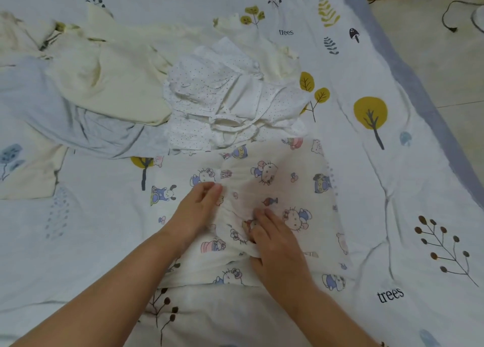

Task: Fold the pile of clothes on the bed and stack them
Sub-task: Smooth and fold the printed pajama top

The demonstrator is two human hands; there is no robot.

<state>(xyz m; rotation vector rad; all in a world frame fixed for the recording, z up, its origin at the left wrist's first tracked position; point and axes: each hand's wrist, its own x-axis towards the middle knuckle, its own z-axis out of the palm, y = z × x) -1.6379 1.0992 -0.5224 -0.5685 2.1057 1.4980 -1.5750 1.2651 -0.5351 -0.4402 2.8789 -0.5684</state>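
You've got the cartoon-print garment [275, 197] spread flat on the bed [408, 163] before you, left hand [199, 207] pinching a crease, right hand [275, 244] in a closed grip on bunched fabric, keeping it taut to fold.

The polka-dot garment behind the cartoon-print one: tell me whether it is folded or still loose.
Still loose. The polka-dot garment lies crumpled in uneven layers with its ties trailing, and neither of the hands touches it.

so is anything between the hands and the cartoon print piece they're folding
Nothing visible. The left hand and right hand both rest directly on the cartoon print garment, fingers pinching its fabric.
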